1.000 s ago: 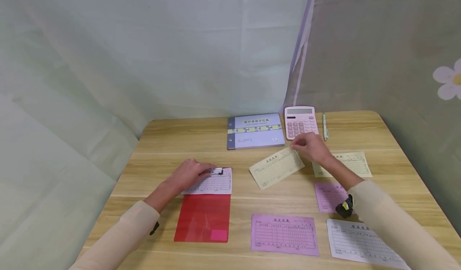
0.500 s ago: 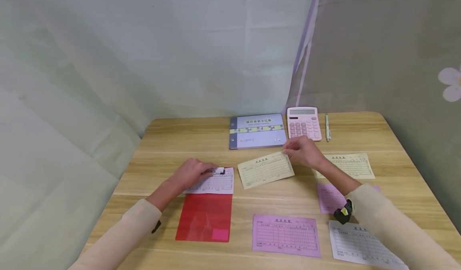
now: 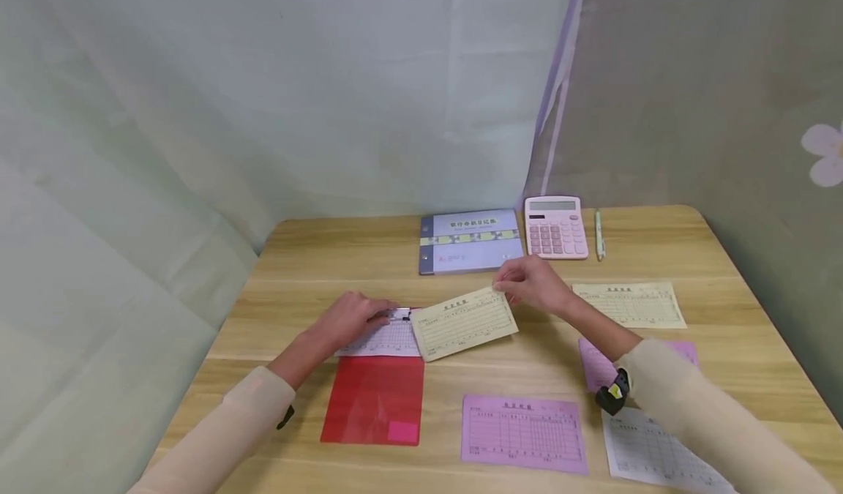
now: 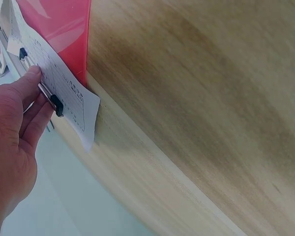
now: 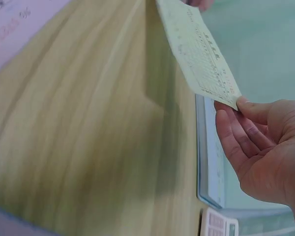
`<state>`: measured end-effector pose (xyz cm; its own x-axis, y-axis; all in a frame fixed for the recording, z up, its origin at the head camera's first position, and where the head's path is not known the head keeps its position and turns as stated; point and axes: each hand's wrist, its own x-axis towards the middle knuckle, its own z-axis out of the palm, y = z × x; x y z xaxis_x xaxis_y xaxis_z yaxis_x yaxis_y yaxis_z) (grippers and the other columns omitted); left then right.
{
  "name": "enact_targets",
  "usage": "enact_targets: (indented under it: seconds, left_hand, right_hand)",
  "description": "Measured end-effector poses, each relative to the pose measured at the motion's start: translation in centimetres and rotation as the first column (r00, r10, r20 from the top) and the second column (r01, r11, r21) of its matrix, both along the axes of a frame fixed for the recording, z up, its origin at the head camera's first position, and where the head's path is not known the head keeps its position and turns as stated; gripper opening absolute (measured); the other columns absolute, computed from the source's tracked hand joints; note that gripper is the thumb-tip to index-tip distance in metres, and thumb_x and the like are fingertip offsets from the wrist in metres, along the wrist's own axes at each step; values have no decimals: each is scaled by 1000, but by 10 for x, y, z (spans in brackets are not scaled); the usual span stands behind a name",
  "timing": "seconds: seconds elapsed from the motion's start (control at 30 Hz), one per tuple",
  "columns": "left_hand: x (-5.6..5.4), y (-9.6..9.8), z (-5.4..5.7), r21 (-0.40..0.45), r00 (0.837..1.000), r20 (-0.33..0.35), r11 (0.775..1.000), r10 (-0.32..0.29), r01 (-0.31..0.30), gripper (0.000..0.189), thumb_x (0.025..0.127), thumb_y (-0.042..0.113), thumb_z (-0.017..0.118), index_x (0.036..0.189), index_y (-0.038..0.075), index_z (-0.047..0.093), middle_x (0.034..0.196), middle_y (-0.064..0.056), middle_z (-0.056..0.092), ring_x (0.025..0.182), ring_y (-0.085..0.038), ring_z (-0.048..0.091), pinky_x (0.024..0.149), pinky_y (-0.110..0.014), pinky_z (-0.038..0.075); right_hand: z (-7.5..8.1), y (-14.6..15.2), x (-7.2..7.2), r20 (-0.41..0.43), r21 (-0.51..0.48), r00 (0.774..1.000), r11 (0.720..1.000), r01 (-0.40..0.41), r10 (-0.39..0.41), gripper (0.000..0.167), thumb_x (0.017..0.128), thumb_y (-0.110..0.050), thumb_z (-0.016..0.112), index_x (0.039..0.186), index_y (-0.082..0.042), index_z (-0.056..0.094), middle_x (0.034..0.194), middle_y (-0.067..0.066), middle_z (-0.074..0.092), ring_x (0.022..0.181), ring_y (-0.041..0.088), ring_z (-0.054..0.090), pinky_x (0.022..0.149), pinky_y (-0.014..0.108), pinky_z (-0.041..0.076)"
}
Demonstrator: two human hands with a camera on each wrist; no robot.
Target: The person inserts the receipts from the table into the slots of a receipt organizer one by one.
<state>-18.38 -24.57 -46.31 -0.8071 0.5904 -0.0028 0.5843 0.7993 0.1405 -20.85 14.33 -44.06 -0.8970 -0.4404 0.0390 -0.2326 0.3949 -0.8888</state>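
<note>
- Red clipboard (image 3: 372,399): its upper right edge is now overlapped, in the head view, by the yellow slip (image 3: 464,323), apart from it half a second ago; seemingly almost within clipping reach.
- Right hand (image 3: 536,283): right of the clipboard, pinching the yellow slip's upper right corner.
- Left hand (image 3: 345,320): unmoved at the clipboard's top, pinching the metal clip (image 4: 46,91).

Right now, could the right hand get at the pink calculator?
Probably yes, if it lets go first: the right hand pinches a pale yellow form by its corner. The pink calculator lies just beyond that hand, with nothing on top.
</note>
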Motion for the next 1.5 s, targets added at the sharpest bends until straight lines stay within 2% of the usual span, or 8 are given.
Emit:
enact_targets:
  seconds: [0.27,0.47,0.87,1.27,1.5]
  left_hand:
    - [-1,0,1,-5,1000,13,1000,9,-9,39,93,23,85,131,17,78,109,-2,81,72,-7,66,64,-19,49]
    - [0,1,1,-15,1000,13,1000,1,-1,39,93,23,86,130,17,78,111,-2,80,71,-7,65,63,-20,48]
    - [1,4,3,-25,1000,6,1000,-15,15,41,94,26,85,132,16,76,108,-2,81,69,-6,65,63,-18,48]
    - [-4,8,6,-49,997,-14,996,-73,73,33,97,20,81,129,12,77,109,-4,80,68,-7,63,66,-21,53]
    - [-5,9,5,-54,998,-9,996,-69,68,35,98,20,79,132,12,76,114,-4,80,70,-6,62,66,-20,50]
  right_hand:
    - [-7,-30,7,112,-42,994,999,-15,20,3,98,2,73,97,4,74,88,15,77,71,32,73,65,49,64]
    - [-13,-51,12,137,-67,990,998,-19,28,3,96,5,74,98,7,74,85,14,77,69,33,73,62,48,63]
    - [-24,-89,17,276,-67,961,996,54,-33,4,95,3,76,98,6,75,81,11,77,59,21,69,56,34,62]
    - [-25,-131,19,221,-53,975,998,26,-14,5,96,-1,76,93,3,76,78,11,77,58,26,71,55,34,61]
    - [-24,-144,16,243,-33,969,998,51,-42,5,95,0,76,94,5,77,74,12,75,55,20,69,53,32,60]
